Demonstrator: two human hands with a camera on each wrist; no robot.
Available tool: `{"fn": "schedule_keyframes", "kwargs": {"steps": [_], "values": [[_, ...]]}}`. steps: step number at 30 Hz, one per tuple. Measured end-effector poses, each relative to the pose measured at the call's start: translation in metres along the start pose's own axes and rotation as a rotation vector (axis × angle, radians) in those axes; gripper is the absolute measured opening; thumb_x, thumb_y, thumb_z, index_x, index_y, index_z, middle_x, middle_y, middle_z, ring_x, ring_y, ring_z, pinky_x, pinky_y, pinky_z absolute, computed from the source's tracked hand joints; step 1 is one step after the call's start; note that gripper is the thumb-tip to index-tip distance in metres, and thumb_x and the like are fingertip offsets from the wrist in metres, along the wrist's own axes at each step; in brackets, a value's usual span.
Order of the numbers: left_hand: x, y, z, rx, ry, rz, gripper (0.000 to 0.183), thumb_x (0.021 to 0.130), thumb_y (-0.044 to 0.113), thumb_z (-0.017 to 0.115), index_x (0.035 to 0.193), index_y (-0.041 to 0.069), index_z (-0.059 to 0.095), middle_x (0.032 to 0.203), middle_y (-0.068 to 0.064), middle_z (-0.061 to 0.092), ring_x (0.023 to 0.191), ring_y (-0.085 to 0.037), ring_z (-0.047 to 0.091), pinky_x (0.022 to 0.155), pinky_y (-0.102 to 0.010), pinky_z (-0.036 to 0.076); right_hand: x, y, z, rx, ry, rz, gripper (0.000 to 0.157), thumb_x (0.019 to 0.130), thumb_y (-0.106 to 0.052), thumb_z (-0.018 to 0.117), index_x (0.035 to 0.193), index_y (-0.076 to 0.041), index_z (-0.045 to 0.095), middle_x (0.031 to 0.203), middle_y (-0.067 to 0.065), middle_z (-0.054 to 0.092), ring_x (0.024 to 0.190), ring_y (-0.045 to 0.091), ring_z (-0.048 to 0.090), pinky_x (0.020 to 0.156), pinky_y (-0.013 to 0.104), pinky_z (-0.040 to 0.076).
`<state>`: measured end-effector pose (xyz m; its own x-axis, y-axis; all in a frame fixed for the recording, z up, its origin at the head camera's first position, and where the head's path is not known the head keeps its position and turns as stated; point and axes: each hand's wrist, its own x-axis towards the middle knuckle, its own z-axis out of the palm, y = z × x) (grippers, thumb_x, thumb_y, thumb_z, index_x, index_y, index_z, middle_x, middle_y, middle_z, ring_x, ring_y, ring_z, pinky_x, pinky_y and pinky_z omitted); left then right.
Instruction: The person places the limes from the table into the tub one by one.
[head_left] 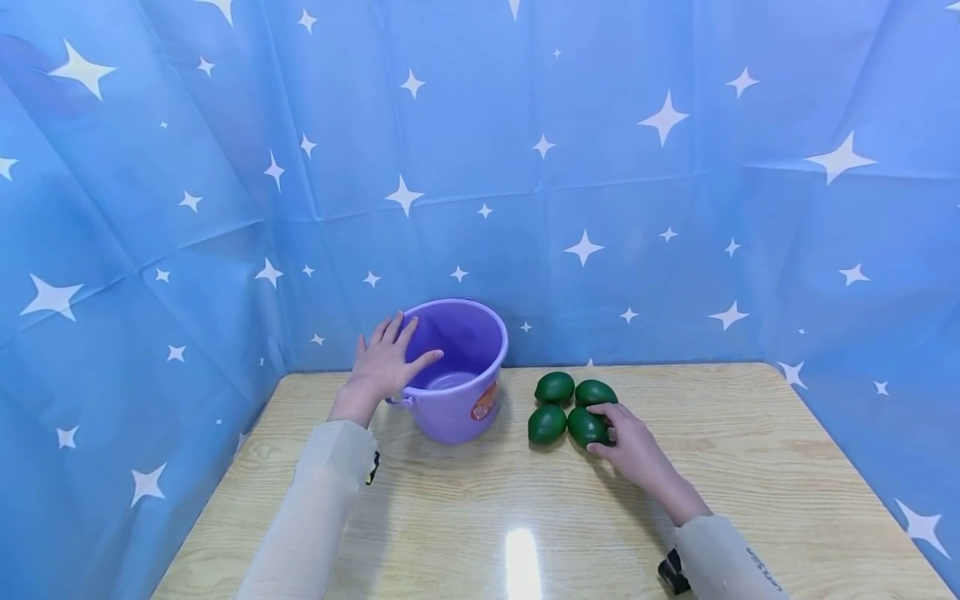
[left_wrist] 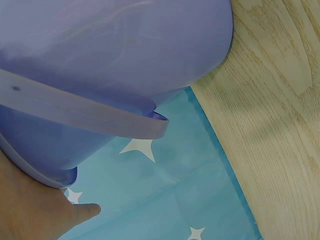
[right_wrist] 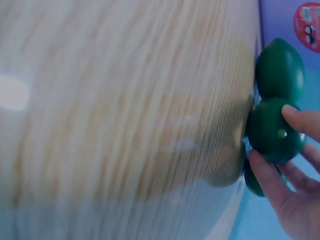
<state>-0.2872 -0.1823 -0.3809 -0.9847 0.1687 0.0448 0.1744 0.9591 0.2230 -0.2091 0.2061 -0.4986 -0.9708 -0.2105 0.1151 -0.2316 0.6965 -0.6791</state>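
Note:
A purple bucket [head_left: 450, 417] stands upright near the table's back edge. My left hand [head_left: 382, 364] rests at its left rim with fingers spread and straight; in the left wrist view the bucket's handle [left_wrist: 85, 110] hangs across its side. To the right of the bucket, several dark green limes [head_left: 555, 387] sit in a tight cluster. My right hand [head_left: 636, 446] has its thumb and fingers around the front right lime [head_left: 585, 427], which touches or nearly touches its neighbours. In the right wrist view, thumb and fingertips press on opposite sides of that lime [right_wrist: 272, 132].
The light wood table [head_left: 450, 517] ends at a blue curtain [head_left: 480, 233] with white stars, which hangs behind and along both sides. A red sticker [head_left: 484, 402] is on the bucket's front. Light glares off the table's front middle.

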Motion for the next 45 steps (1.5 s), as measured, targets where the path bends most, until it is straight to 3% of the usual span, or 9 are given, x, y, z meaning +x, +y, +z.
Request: {"fn": "schedule_keyframes", "kwargs": {"steps": [14,25,45], "values": [[0.001,-0.002,0.000,0.011,0.003,0.001,0.097,0.089,0.083,0.032,0.162,0.023,0.013,0.170,-0.010,0.008,0.156,-0.039,0.007,0.120,-0.070,0.003,-0.004,-0.002,0.006,-0.014,0.063,-0.011,0.058,0.087,-0.006,0.076,0.138,0.002,0.051,0.135,0.028,0.052,0.117,0.043,0.058,0.089,0.053,0.056],[0.001,-0.001,0.000,0.047,0.001,0.004,0.091,0.091,0.082,0.028,0.161,0.027,0.015,0.170,-0.009,0.007,0.157,-0.036,0.003,0.117,-0.072,-0.010,-0.008,-0.002,0.008,-0.001,0.078,0.004,0.057,0.088,-0.006,0.075,0.139,0.001,0.051,0.135,0.028,0.052,0.118,0.045,0.058,0.090,0.052,0.057],[0.000,0.000,0.000,0.049,-0.003,-0.003,0.091,0.090,0.082,0.029,0.162,0.027,0.014,0.170,-0.008,0.006,0.157,-0.036,0.001,0.115,-0.073,-0.012,-0.011,-0.003,0.007,0.043,0.101,0.007,0.056,0.090,-0.009,0.073,0.140,0.001,0.049,0.132,0.027,0.052,0.118,0.045,0.059,0.090,0.052,0.057]]}}
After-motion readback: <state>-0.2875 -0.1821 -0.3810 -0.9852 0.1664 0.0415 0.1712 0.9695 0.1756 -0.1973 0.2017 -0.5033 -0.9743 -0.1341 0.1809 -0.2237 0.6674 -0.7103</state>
